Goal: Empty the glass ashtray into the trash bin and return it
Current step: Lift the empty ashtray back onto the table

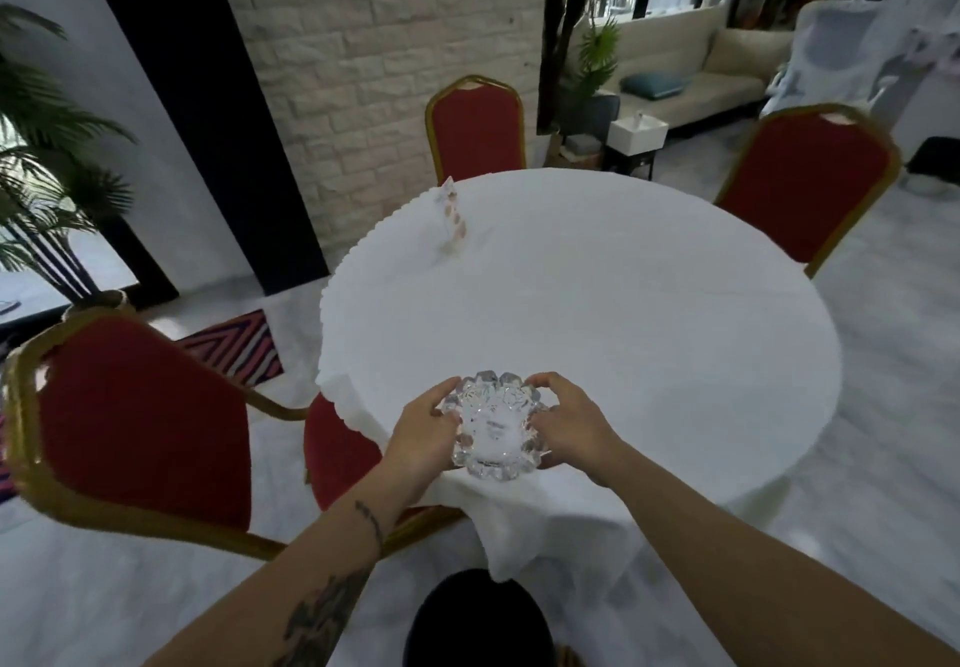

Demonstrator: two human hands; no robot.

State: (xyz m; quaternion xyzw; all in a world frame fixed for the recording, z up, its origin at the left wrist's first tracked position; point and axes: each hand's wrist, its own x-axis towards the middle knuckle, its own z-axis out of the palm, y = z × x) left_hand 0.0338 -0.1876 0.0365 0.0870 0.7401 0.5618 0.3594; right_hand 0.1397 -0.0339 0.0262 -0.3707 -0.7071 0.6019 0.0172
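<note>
A clear cut-glass ashtray (493, 427) with a scalloped rim is at the near edge of the round table (623, 313), which is covered by a white cloth. My left hand (423, 432) grips its left side and my right hand (569, 425) grips its right side. I cannot tell whether the ashtray rests on the cloth or is just above it. A round black shape (478, 619), possibly a bin, sits on the floor right below my arms at the bottom of the view.
Three red chairs with gold frames surround the table: near left (140, 422), far middle (475, 131) and far right (810, 183). A small card stand (451, 214) stands on the table's far left. A palm (41, 173) is at left, a sofa (691, 69) at back right.
</note>
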